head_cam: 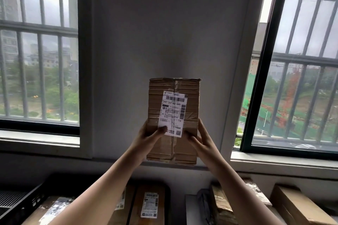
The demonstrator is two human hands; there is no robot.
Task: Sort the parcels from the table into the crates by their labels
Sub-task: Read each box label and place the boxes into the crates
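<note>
Reaching up from the near edge on bare forearms, the left hand (146, 134) and the right hand (199, 139) hold a worn brown corrugated cardboard parcel (190, 100) upright in the air, in front of the grey wall (164, 23) between two barred windows. The left hand grasps the parcel's left edge. Its thumb presses on the lower left corner of a white printed shipping label (173, 109) stuck to the face turned toward the camera, and its fingers are hidden behind the cardboard. The right hand grasps the right edge, its thumb lying on the front face just right of the label. The label carries barcodes and the line 247-247-A02-060, while the smaller print is too fine to read. A taped seam runs down the parcel's middle.

Below, at near left, stands a black slatted plastic crate (20, 204). Just right of its wall lies a brown cardboard box with torn white tape (45, 212). Near the middle lies a flat brown parcel with a small white label (150, 204); whether these two sit inside a crate I cannot tell. At near right are a crumpled taped cardboard box (221, 206) and a plain smooth brown carton (298, 210).
</note>
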